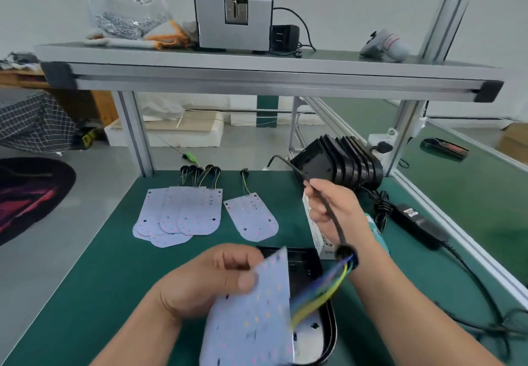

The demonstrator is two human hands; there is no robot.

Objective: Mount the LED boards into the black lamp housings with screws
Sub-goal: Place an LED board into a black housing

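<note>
White and dotted with LEDs, the LED board [251, 317] was held tilted over the open black lamp housing [307, 262]. The housing lay on the green mat [100, 280] directly beneath the board, its long axis running away from the person. The left hand [205, 282] pinched the board's far left edge, thumb on top and fingers curled behind.

From the board's right side the coloured wires [323, 290] rose to a black grommet [345, 251]. From there the black cable [331, 217] ran up and away through the right hand [347, 205], whose fingers were closed round it well above the housing.

So the board was nearer the left hand and the cable nearer the right, with the housing between and below both. Blur smeared the board's near end, so whether it touched the housing's rim could not be told. By the look of it, the board had yet to be laid flat along the housing, and screwing seemed not yet begun.
</note>
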